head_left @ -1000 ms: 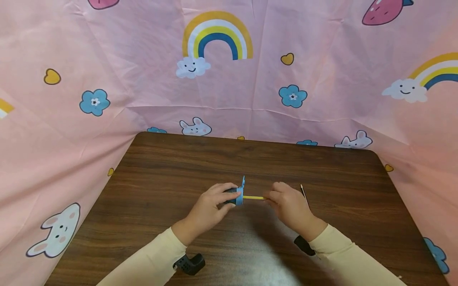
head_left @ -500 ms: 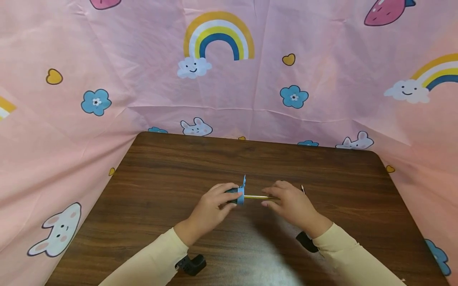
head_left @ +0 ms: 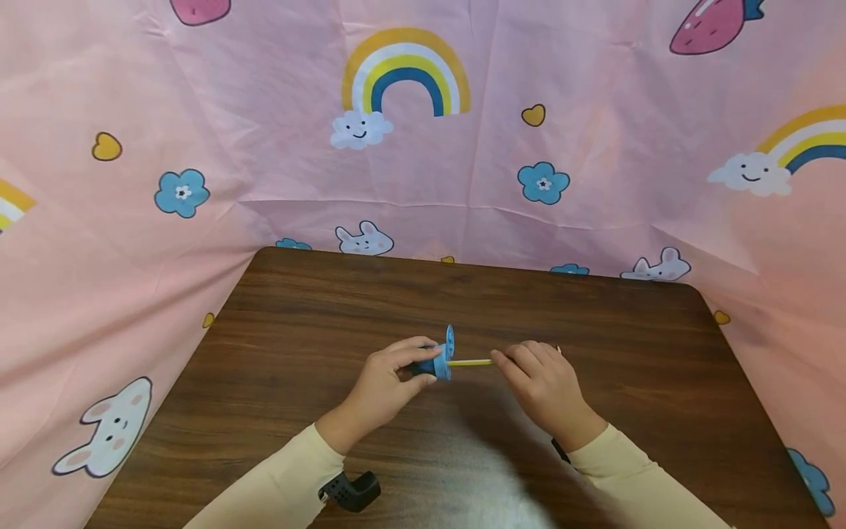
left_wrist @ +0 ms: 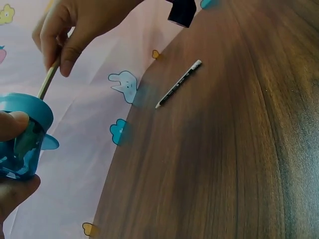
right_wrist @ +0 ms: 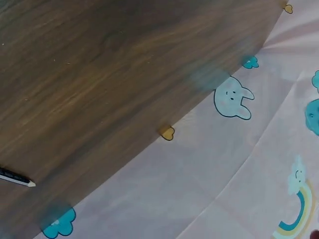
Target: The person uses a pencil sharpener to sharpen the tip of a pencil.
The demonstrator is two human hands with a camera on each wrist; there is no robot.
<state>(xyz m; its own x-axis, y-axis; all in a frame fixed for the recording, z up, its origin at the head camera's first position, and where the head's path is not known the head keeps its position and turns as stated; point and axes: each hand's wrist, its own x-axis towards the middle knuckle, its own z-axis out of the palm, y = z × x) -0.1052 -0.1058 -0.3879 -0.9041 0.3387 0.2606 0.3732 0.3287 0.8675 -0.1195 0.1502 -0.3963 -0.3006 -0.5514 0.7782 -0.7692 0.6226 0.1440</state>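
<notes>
My left hand [head_left: 380, 386] holds a blue pencil sharpener [left_wrist: 30, 149] by its see-through container, thumb on one side and fingers on the other. Its round flip lid [head_left: 450, 341] stands up from the rim. A yellow pencil [head_left: 471, 362] has one end in the sharpener's top and points towards the right. The right hand [head_left: 545, 382] pinches the pencil's outer end between thumb and fingers. Both hands are above the table. Dark shapes show inside the container in the left wrist view, too blurred to name.
A black and white pencil [left_wrist: 178, 84] lies on the brown wooden table [head_left: 357, 301], mostly hidden behind the right hand in the head view. Pink printed cloth [head_left: 277, 110] hangs round the table's back and sides. A black wrist device [head_left: 353, 491] sits at the left cuff.
The right hand's fingers loosened from the yellow pencil half a second ago and now pinch it again. The left hand keeps its hold, with the sharpener slightly turned and its lid showing more broadly.
</notes>
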